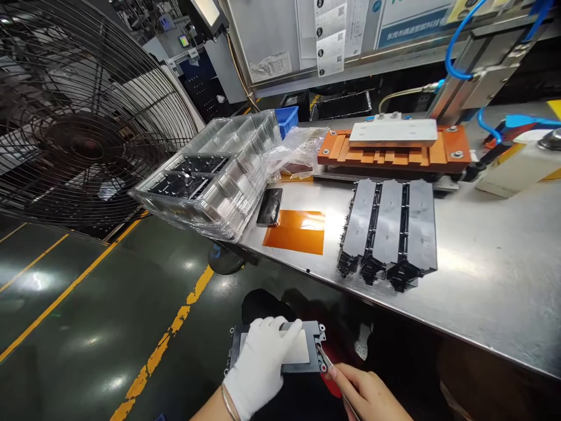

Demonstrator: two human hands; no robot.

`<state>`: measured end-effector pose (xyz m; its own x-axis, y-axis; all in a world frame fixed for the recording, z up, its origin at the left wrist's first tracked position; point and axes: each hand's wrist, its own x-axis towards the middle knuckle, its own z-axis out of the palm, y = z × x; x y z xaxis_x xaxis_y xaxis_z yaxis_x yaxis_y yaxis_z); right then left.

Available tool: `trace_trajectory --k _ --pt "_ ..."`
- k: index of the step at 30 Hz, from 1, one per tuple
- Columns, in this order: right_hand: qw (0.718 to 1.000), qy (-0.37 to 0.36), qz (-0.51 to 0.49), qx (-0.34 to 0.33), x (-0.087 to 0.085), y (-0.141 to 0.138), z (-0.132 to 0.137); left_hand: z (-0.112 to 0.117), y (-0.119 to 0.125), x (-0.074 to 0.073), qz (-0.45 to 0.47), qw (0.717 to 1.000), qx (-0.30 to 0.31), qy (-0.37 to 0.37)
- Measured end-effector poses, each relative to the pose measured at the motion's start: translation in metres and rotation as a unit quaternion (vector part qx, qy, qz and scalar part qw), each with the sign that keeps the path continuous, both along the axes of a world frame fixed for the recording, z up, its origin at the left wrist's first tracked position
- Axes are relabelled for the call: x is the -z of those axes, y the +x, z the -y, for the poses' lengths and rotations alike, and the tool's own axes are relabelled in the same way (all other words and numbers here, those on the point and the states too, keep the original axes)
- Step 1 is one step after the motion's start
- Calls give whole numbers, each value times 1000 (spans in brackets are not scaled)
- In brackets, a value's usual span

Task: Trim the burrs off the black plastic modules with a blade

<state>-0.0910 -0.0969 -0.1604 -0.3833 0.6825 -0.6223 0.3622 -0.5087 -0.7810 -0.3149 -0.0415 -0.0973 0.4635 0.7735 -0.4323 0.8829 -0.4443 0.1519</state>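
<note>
My left hand (258, 362) wears a white glove and lies over a flat dark plastic part (302, 351) held low, below the table's edge, with its fingers curled over the part's pale face. My right hand (366, 392) is bare and pinches a thin metal tool (323, 358) whose tip touches the part's right edge. On the steel table (482, 275) above, three stacks of similar dark parts (390, 234) lie side by side.
A clear plastic tray stack (214, 169) overhangs the table's left end beside an orange sheet (295, 231) and a small dark piece (269, 206). An orange fixture (394, 149) sits behind. A large fan (79, 111) stands at left over a floor with yellow lines.
</note>
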Motion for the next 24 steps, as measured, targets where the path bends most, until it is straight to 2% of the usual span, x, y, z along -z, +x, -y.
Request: trace_trajectory --k 3,6,10,20,24 --pt "1000 15 8 14 -1 1 0 -1 -1 0 1 1000 -2 -2" --pt "1000 12 -9 -1 -1 1 1 -1 -1 0 3 1000 0 -5" --pt "1000 11 -1 22 1 1 0 0 -2 1 8 1000 -8 -6" --pt "1000 0 -5 8 -2 3 -2 -3 0 -1 8 1000 5 -4" --pt "998 -3 -41 47 -1 10 -1 0 -6 6 59 997 -41 9"
